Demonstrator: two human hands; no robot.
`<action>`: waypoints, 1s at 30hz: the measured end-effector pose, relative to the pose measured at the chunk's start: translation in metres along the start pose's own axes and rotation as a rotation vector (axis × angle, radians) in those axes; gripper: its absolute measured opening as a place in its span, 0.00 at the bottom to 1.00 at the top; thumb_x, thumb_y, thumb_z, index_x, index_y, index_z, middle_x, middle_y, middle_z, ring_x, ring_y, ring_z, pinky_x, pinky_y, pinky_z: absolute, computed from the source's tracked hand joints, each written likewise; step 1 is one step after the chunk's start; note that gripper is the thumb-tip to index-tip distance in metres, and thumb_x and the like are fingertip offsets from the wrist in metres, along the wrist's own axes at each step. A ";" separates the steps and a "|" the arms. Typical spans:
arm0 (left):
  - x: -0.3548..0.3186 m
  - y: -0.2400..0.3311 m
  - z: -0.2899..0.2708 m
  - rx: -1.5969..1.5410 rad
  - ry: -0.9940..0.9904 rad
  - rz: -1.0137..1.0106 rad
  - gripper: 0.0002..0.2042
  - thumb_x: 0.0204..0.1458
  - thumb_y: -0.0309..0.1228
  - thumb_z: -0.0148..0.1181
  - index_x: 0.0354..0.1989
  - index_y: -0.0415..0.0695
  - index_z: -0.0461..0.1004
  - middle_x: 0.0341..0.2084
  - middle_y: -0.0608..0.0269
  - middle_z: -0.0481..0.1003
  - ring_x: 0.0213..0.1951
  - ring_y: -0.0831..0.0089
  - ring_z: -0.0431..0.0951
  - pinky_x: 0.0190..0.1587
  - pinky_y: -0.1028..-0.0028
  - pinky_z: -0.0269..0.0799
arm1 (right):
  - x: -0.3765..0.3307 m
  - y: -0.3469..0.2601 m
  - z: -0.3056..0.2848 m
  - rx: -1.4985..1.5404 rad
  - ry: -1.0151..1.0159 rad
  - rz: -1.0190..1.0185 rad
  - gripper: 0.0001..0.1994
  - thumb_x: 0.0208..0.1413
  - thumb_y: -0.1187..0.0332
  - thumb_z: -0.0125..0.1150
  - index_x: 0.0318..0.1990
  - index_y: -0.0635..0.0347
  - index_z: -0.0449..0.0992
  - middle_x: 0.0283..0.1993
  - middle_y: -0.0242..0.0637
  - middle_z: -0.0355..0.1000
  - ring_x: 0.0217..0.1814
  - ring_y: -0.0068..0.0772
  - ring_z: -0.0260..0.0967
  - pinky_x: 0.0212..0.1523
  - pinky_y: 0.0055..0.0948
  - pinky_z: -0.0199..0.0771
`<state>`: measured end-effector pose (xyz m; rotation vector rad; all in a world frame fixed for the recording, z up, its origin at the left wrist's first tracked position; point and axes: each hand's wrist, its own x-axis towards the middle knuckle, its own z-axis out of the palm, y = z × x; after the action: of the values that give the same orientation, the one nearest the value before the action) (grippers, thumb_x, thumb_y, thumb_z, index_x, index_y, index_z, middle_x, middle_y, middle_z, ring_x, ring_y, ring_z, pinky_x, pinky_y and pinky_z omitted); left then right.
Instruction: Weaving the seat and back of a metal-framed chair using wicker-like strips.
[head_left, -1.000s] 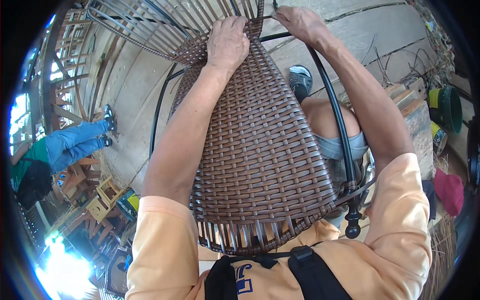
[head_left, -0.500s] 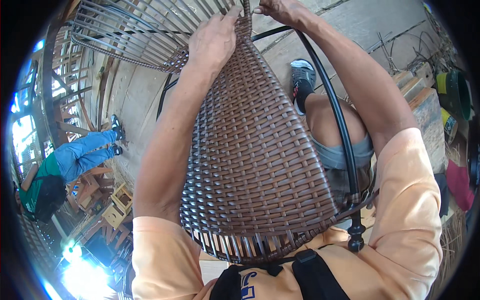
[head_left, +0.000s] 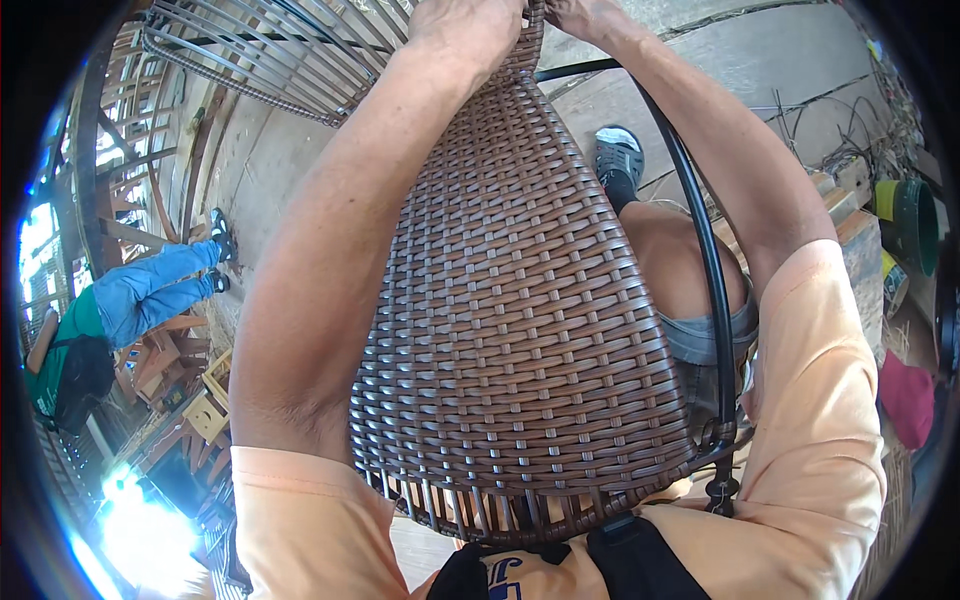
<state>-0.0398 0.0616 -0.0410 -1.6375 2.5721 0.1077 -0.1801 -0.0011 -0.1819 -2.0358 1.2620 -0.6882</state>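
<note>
Closest to the body, two black straps (head_left: 640, 560) are seen over an orange shirt (head_left: 800, 370). Just beyond them, the woven chair is held out in front of the torso, its brown woven panel (head_left: 530, 330) reaching from the lower rim (head_left: 560, 525) up toward the top edge of the view. A black metal bar (head_left: 712, 270) is set along its right side, with a turned black foot (head_left: 720, 492) below. At the far end, the left hand (head_left: 468, 28) is laid on the weave and the right hand (head_left: 590, 18) is placed just beside the bound edge. The fingers of both are largely cut off or hidden, so whether anything is pinched cannot be told.

The chair could be tipped or twisted if more pull were put on one side, and strands in the open slatted section (head_left: 285, 55) might be bent if pressed hard.

One chair, one bar beside the knee (head_left: 690, 265), one turned foot and two hands are counted; farther out, one grey shoe (head_left: 618, 160), one green bucket (head_left: 910, 225), one red cloth (head_left: 905, 400) and one co-worker (head_left: 150, 290). The wooden pieces behind are too jumbled to be counted.
</note>
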 end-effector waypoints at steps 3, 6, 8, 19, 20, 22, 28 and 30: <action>0.008 0.001 0.004 0.038 0.055 0.032 0.12 0.48 0.28 0.47 0.34 0.36 0.74 0.26 0.42 0.75 0.33 0.48 0.77 0.37 0.56 0.72 | 0.014 0.014 0.009 -0.123 0.073 -0.068 0.10 0.50 0.60 0.54 0.30 0.55 0.76 0.30 0.47 0.74 0.33 0.52 0.71 0.30 0.42 0.70; 0.011 0.006 -0.003 0.027 -0.067 -0.018 0.11 0.46 0.29 0.48 0.29 0.36 0.76 0.26 0.41 0.75 0.34 0.47 0.77 0.38 0.56 0.72 | 0.023 0.018 0.016 -0.273 0.022 -0.020 0.09 0.50 0.61 0.54 0.28 0.55 0.76 0.30 0.47 0.74 0.33 0.52 0.71 0.31 0.43 0.71; 0.013 0.007 -0.007 0.022 -0.078 0.000 0.11 0.46 0.29 0.48 0.28 0.36 0.76 0.25 0.41 0.75 0.34 0.47 0.77 0.38 0.56 0.72 | 0.028 0.021 0.017 -0.337 0.081 -0.036 0.07 0.46 0.64 0.55 0.26 0.55 0.76 0.28 0.46 0.73 0.32 0.51 0.71 0.30 0.45 0.71; 0.008 0.006 0.013 0.062 -0.007 -0.172 0.11 0.49 0.30 0.47 0.33 0.36 0.73 0.26 0.42 0.76 0.32 0.47 0.77 0.36 0.54 0.73 | -0.009 -0.045 -0.018 -0.182 0.601 -0.081 0.07 0.46 0.67 0.58 0.33 0.57 0.74 0.28 0.43 0.72 0.33 0.51 0.70 0.32 0.40 0.72; 0.008 0.011 0.008 0.060 -0.005 -0.169 0.11 0.49 0.30 0.47 0.33 0.36 0.73 0.26 0.42 0.76 0.32 0.47 0.77 0.36 0.54 0.73 | -0.025 -0.048 -0.029 -0.141 0.762 -0.158 0.08 0.48 0.68 0.56 0.36 0.57 0.75 0.28 0.42 0.72 0.33 0.51 0.70 0.32 0.39 0.72; 0.004 0.023 0.000 0.039 -0.078 -0.193 0.11 0.48 0.27 0.48 0.38 0.40 0.74 0.31 0.48 0.76 0.38 0.52 0.76 0.40 0.56 0.70 | -0.024 -0.039 -0.027 -0.428 0.834 -0.150 0.10 0.50 0.68 0.54 0.41 0.56 0.74 0.30 0.42 0.73 0.35 0.50 0.71 0.34 0.39 0.72; -0.016 0.045 -0.010 0.223 -0.069 -0.016 0.10 0.48 0.28 0.48 0.32 0.36 0.74 0.26 0.45 0.77 0.32 0.51 0.79 0.34 0.59 0.75 | -0.044 -0.049 -0.020 1.019 -0.147 0.419 0.10 0.58 0.69 0.48 0.37 0.64 0.73 0.32 0.35 0.72 0.33 0.28 0.70 0.31 0.27 0.71; -0.026 0.044 -0.019 0.178 -0.097 -0.068 0.11 0.50 0.32 0.50 0.30 0.38 0.74 0.25 0.45 0.76 0.31 0.51 0.79 0.34 0.59 0.74 | -0.047 -0.052 -0.025 1.057 -0.092 0.534 0.08 0.57 0.71 0.49 0.38 0.65 0.73 0.32 0.34 0.71 0.32 0.26 0.69 0.30 0.26 0.71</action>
<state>-0.0696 0.1014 -0.0184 -1.6109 2.3765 -0.0448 -0.1864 0.0528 -0.1310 -0.8202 0.9848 -0.7516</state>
